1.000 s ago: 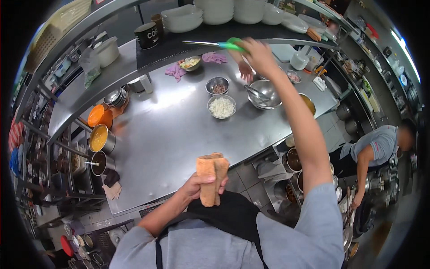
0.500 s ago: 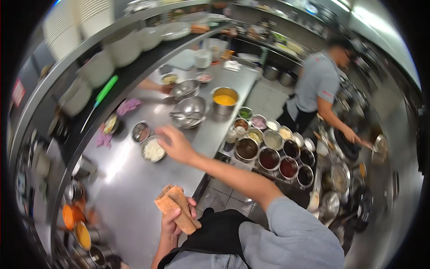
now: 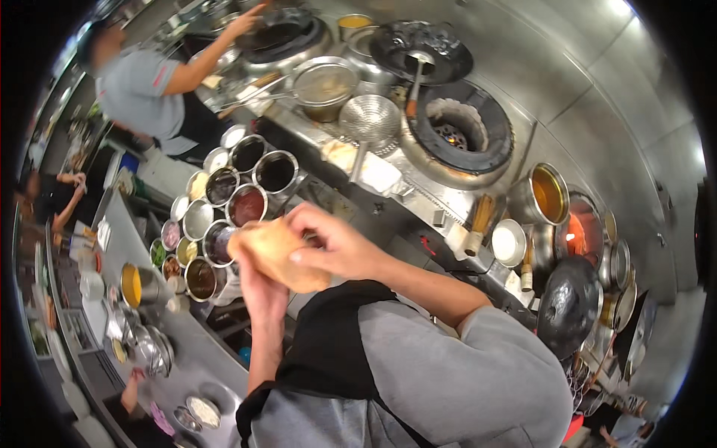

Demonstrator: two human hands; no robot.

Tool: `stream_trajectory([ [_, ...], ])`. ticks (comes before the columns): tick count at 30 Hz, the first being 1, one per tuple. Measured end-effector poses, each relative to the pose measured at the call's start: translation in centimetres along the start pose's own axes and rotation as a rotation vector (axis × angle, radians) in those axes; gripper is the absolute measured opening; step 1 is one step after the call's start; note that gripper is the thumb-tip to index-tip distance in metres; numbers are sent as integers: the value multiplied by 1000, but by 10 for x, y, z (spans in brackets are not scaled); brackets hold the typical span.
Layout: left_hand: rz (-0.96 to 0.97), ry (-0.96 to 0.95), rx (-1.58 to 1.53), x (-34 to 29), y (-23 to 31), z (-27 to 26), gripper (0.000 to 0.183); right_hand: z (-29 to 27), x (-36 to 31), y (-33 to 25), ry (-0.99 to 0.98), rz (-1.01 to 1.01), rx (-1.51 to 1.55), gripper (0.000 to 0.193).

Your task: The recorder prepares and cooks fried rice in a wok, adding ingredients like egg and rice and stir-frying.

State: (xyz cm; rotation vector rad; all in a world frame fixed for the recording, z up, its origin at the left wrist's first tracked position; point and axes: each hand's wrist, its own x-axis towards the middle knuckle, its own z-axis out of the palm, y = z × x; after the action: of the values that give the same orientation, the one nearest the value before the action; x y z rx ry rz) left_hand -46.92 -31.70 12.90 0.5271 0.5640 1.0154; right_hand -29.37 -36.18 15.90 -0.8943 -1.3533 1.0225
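Note:
A tan folded piece that looks like a cloth (image 3: pixel 280 252) is between my two hands in front of my chest. My left hand (image 3: pixel 263 293) is closed around its left side from below. From the right, my right hand (image 3: pixel 332 243) grips its upper edge, with the thumb on the near face. Motion blurs the cloth a little, and it hides part of the left fingers. Just beyond it stand round metal containers of dark and red sauces, one dark brown (image 3: pixel 202 278) and one red (image 3: pixel 248 205).
A wok burner (image 3: pixel 463 131) glows inside, with a black wok (image 3: pixel 422 48) behind it. A perforated skimmer (image 3: pixel 370 119) rests nearer. One co-worker (image 3: pixel 146 89) stands far left. Pots, including one of yellow liquid (image 3: pixel 549 196), line the right. A steel counter (image 3: pixel 194 351) runs left.
My view has turned right, from the counter to the stove. My right hand has come back from the bowls on the counter and now holds the cloth with my left.

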Motion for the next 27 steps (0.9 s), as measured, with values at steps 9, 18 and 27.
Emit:
stream_trajectory([
  [9, -561, -277, 286, 86, -111, 82, 51, -143, -63, 5, 285, 267, 343, 30],
  [18, -799, -122, 318, 341, -196, 114, 44, -314, 12, 159, 1189, 435, 257, 36],
  [27, -888, -202, 405, 562, -322, 217, 53, -381, 57, 146, 1122, 543, 292, 17],
])
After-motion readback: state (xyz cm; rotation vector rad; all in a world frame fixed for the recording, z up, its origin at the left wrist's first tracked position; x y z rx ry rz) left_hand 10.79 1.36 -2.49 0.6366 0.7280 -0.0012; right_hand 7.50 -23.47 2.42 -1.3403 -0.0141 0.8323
